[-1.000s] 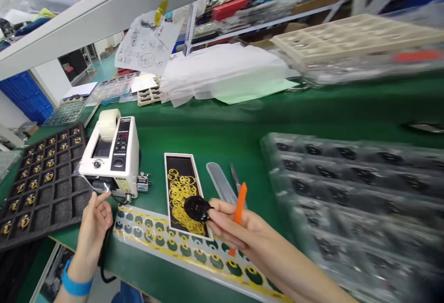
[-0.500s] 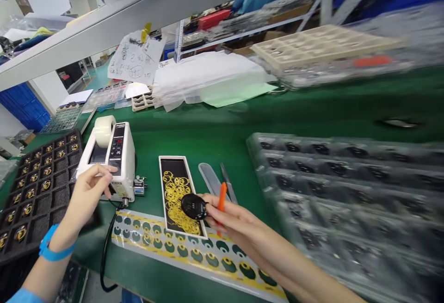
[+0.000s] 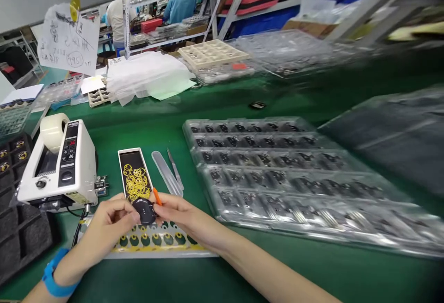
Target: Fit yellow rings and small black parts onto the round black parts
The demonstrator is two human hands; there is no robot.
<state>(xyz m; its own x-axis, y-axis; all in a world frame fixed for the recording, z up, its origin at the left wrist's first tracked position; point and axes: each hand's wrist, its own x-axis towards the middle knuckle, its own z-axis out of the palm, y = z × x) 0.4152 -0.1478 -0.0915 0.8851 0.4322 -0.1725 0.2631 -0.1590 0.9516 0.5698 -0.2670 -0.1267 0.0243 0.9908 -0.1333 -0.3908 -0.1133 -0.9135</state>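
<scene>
My right hand (image 3: 182,213) grips a black round disc-shaped part (image 3: 145,212) by its right edge. An orange stick-like tool (image 3: 157,196) is tucked in the same hand and pokes up between the fingers. At the disc's left edge is my left hand (image 3: 109,224), thumb and fingers pinched together; whatever they hold is hidden. Both hands hover over the near end of a narrow white-rimmed box (image 3: 120,162) of thin yellow rings (image 3: 137,182). Below lies a clear sheet (image 3: 156,249) with rows of die-cut yellow and dark shapes, partly covered by my hands.
On the left, a white tape dispenser (image 3: 83,155) stands beside a black foam tray (image 3: 10,229). Tweezers (image 3: 175,169) and a clear strip (image 3: 164,173) lie behind my right hand. A large clear blister tray (image 3: 249,178) of dark parts fills the right. Papers (image 3: 145,74) lie at the back.
My left hand has moved from the tape dispenser to the disc's edge. My right hand still holds the disc and orange tool. The view has swung right.
</scene>
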